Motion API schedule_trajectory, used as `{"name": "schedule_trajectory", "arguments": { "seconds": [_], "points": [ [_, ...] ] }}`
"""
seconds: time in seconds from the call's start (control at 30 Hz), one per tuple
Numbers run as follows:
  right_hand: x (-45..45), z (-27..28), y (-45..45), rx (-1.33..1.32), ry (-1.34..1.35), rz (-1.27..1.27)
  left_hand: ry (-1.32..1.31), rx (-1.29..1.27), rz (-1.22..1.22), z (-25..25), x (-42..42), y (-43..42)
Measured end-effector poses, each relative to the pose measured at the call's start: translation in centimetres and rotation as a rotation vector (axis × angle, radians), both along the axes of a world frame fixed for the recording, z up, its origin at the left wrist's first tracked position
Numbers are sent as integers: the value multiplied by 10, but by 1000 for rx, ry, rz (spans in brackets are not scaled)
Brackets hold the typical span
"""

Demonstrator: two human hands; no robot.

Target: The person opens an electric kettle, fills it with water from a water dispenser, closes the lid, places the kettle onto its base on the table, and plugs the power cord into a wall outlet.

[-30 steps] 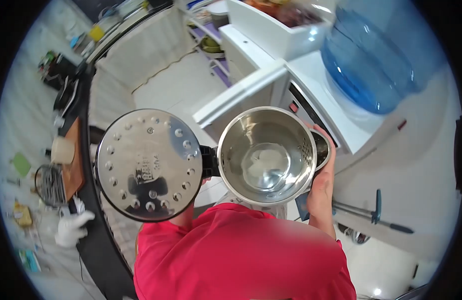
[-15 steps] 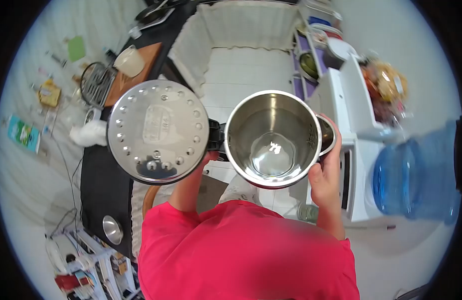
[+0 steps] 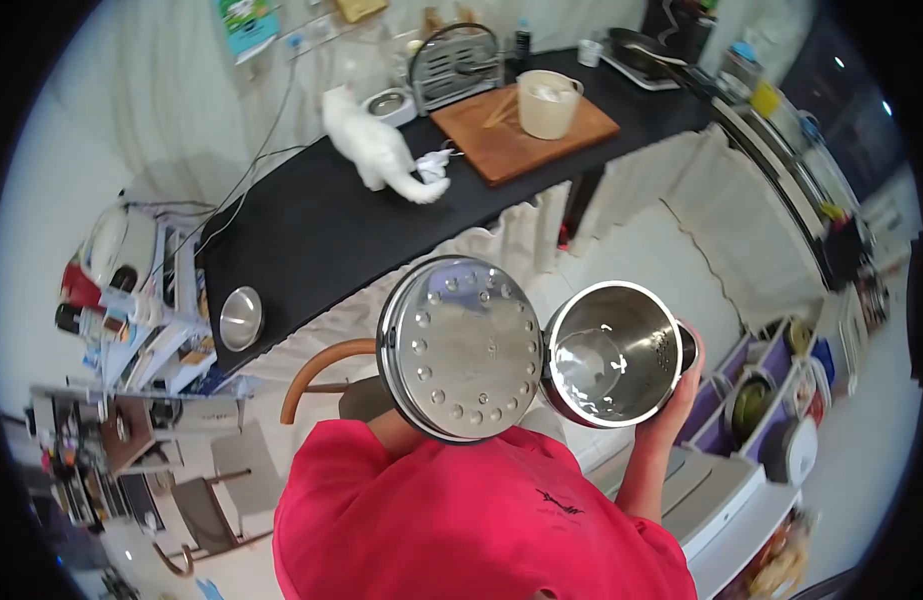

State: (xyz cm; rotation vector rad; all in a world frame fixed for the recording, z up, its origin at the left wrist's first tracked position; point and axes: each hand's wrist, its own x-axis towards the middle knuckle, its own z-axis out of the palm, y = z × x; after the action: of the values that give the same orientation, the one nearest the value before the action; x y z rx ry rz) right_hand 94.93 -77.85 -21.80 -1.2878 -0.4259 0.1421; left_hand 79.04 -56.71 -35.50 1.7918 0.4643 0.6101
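A steel kettle [image 3: 613, 355] with its mouth facing up is held in front of the red shirt. Light reflects off its shiny inside, which seems to hold clear liquid. Its round steel lid [image 3: 468, 350] hangs open on the left, joined by a black hinge. My right hand [image 3: 678, 395] wraps the kettle's right side by the spout. My left hand is hidden behind the lid and kettle; only the forearm shows below the lid.
Ahead runs a black counter [image 3: 311, 245] with a white cat [image 3: 366, 145], a steel bowl [image 3: 241, 318], and a wooden board [image 3: 526, 130] bearing a cream container [image 3: 547, 104]. A wooden-armed chair [image 3: 326, 370] stands left of the lid. A purple shelf [image 3: 716, 415] is at right.
The view has swung left, from the water bottle and white cabinet to the black counter and cat. The kettle, still with its lid open, has turned along with my body.
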Motion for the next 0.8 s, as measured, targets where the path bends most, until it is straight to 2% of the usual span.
{"name": "schedule_trajectory", "arguments": {
  "seconds": [0.37,0.43,0.67,0.8],
  "points": [
    [86,-24,192,-43,24,610,133,0,478,-2,-7,42],
    [91,-28,229,-53,-21,793,173,6,591,1,-14,47],
    [70,-36,344,-75,35,1292,342,57,981,21,-42,38],
    [35,-37,390,-87,76,1482,481,154,1170,25,-53,39]
  ]
}}
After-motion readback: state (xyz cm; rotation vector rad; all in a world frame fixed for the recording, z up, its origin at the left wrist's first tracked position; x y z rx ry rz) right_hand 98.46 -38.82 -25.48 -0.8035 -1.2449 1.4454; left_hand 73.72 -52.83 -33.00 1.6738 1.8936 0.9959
